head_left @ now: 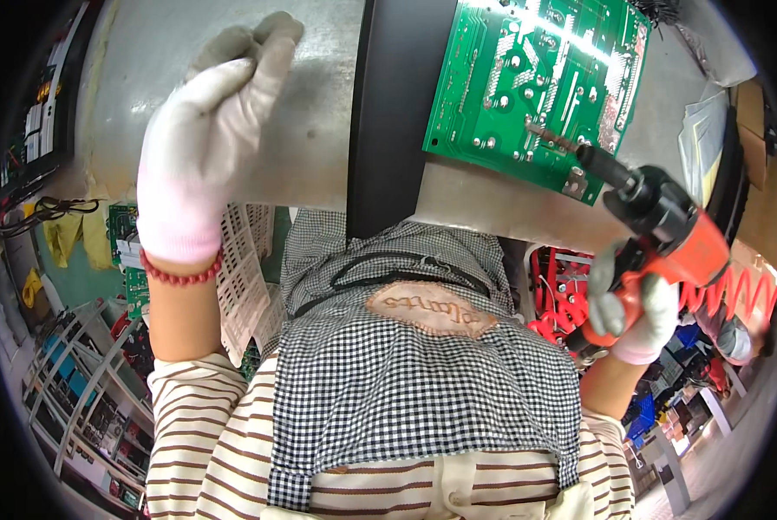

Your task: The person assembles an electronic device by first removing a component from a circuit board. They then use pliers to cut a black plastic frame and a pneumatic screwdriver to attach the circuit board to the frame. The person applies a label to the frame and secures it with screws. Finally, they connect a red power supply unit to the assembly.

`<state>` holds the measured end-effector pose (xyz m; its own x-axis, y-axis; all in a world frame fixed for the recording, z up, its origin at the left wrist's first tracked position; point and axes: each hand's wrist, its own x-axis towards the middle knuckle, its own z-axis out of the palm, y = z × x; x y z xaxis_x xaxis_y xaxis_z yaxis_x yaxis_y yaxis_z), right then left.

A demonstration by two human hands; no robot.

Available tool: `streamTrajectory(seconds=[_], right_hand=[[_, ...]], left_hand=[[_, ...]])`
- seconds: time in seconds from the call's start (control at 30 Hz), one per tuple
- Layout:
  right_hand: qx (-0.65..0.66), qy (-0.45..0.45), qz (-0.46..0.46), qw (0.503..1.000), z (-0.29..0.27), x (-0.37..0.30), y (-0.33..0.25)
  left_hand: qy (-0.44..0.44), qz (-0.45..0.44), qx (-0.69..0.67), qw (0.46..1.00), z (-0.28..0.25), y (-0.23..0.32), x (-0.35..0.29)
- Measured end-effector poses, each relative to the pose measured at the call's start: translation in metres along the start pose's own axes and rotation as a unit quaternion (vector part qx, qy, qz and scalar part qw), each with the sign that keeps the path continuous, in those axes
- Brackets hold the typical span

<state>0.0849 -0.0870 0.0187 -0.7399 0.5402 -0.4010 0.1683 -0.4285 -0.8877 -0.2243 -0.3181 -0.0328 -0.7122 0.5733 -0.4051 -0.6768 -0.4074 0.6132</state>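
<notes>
My right hand (636, 316), in a white glove with grey fingertips, grips a red and black pistol-shaped power screwdriver (675, 221). Its long bit points up and left, over the lower right part of a green circuit board (492, 95); I cannot tell whether the tip touches it. Solder points and bright metal strips cover the board. Over the bare metal worktop at the left, my left hand (206, 139) is raised in a matching glove. Its fingers are curled and bunched together; whatever they hold, if anything, is too small to make out. Between my hands lies a long black panel (397, 113).
A red coiled hose (735, 290) hangs by the screwdriver. Metal worktop (319, 87) spans the front. Below it at the left are a white slatted crate (245, 260) and a wire rack (85, 381). Red parts (558, 290) sit below the worktop's right side.
</notes>
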Motion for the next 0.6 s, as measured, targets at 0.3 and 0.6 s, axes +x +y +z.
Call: streamTrajectory(seconds=[0.3,0.6], right_hand=[[-0.047,0.076,-0.021,0.996,0.008,-0.013,0.031],[-0.015,0.040,0.001,0.999,0.022,-0.010,0.025]], left_hand=[[-0.078,-0.122,-0.066,0.987,0.042,-0.035,-0.056],[0.038,0.208,0.391,0.896,0.015,-0.022,-0.025]])
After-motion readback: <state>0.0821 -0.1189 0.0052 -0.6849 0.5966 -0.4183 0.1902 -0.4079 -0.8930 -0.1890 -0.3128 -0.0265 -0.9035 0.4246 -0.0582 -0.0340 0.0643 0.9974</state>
